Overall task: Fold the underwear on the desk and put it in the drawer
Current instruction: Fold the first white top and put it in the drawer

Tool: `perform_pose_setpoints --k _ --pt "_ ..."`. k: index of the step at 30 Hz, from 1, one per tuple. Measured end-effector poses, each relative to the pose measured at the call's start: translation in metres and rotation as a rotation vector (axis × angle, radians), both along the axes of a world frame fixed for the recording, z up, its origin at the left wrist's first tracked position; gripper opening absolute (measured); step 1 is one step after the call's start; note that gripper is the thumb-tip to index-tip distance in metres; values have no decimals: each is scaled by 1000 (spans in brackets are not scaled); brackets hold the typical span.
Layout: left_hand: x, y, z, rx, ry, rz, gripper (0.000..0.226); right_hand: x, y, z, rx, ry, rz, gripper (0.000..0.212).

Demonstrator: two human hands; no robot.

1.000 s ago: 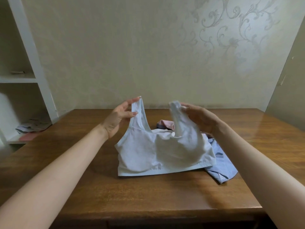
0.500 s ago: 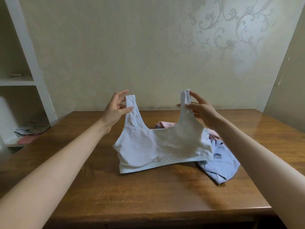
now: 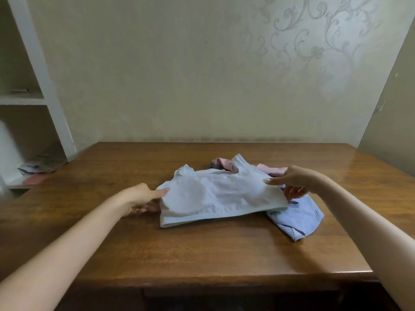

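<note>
Head view is showing the near edge of the wooden desk (image 3: 202,254) lying bare, which is leaving room for folding. Just beyond it, the pale blue bra top (image 3: 221,198) is lying flat across the desk's middle, cups up and straps pointing far, probably spread out so a clean fold can be started. The left hand (image 3: 143,197) is pinching the top's left edge, thumb above and fingers tucked beneath; the right hand (image 3: 294,181) is pinching the right edge likewise, holding the cloth taut between them. A ribbed blue garment (image 3: 298,221) is lying partly under the top's right side, and pink underwear (image 3: 226,164) is waiting behind it, presumably the remaining pile. No drawer is showing. At far left, white shelves (image 3: 33,102) are holding some folded cloth.
</note>
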State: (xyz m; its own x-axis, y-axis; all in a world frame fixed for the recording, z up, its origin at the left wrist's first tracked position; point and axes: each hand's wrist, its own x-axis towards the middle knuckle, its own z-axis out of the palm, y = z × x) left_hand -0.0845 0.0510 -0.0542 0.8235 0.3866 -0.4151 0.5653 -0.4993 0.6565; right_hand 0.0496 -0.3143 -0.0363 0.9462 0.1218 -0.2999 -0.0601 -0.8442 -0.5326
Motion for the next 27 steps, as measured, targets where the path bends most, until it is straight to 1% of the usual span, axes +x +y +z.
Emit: perform_pose_setpoints --k 1,2,4,5,7,8,9,11,13,15,16,18,20,22,23,24,25,26,27 --pt "-2 -2 2 -99 -20 14 44 1 0 -2 36 -7 -5 78" --pt "-5 -4 4 -199 -48 19 34 3 1 -4 67 -9 -15 76" --pt "-6 -4 1 -367 -139 23 22 2 3 -6 170 5 -32 52" --pt "-7 -4 -1 -421 -195 33 18 0 4 -7 261 4 -34 41" --pt "-8 -5 -5 -552 -314 83 19 -1 4 -11 475 -27 -19 27" --pt "-9 -7 -5 -639 -362 108 24 -1 4 -12 552 -46 -11 27" --pt "-9 -9 -6 -717 -399 124 29 -3 4 -11 592 -66 -8 23" --pt "-10 -13 -3 -781 -443 116 36 -4 7 -12 564 -123 -24 14" --pt "-10 -17 -1 -778 -442 61 37 0 11 -17 552 -155 -73 14" --pt "-11 -21 1 -794 -380 3 25 3 15 -22 579 -161 -118 14" --pt "-12 -22 2 -833 -351 0 19 6 15 -25 605 -163 -142 15" --pt "-14 -22 0 -965 -391 41 15 7 15 -29 694 -154 -200 14" --pt "-13 -19 -2 -1127 -511 131 18 7 13 -32 840 -84 -240 18" --pt "-13 -15 -4 -1245 -557 213 23 8 12 -38 971 -17 -248 21" --pt "-13 -15 -5 -1260 -554 224 23 9 12 -39 1010 1 -250 21" --pt "-13 -15 -5 -1236 -547 226 22 3 13 -36 1038 15 -241 18" --pt "-12 -15 -5 -1191 -539 207 21 4 13 -37 1053 32 -221 19" --pt "-12 -15 -3 -1134 -532 183 19 3 13 -35 1051 48 -211 30" --pt "-10 -14 -1 -1080 -531 166 17 3 13 -34 1030 52 -203 35"
